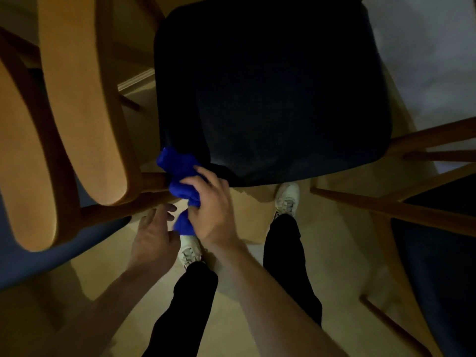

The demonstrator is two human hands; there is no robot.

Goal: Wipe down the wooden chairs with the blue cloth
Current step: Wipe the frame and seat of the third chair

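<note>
Right hand [211, 210] grips bunched blue cloth [180, 176] against the wooden chair frame [152, 180], 7 o'clock of the dark seat [270, 86]. Left hand [152, 238] just beside, fingers loose. White shoes [287, 199] on floor [342, 253].

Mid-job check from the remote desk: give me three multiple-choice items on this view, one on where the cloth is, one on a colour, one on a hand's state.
1. Where is the blue cloth?
A. At the near left corner of the dark seat cushion
B. On the floor
C. Draped over a chair back

2. What colour are the shoes?
A. Black
B. White
C. Red

3. What is the left hand doing?
A. Gripping the cloth
B. Holding a chair leg
C. Open, holding nothing

Answers:
1. A, the cloth is bunched against that corner and the wooden rail.
2. B, both look white against the floor.
3. C, only the right hand grips the cloth.
</note>
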